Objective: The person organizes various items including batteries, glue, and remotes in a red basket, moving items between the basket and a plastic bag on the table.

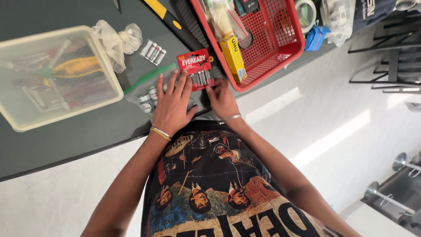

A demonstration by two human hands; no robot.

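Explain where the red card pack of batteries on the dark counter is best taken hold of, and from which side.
Judging by its pose, the red battery pack lies flat, with batteries bulging at its near end by both hands, left hand and right hand. Pinching the flat card at its far, bare end or its left edge looks best, since the red basket crowds its right side.

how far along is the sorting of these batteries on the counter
Looks early. Some loose batteries already sit in the clear zip bag under the left hand. In hand: both hands are on the red battery pack, the right hand at its lower edge, cells apparently still inside. Left: a shrink-wrapped set of batteries lies untouched beside the crumpled plastic.
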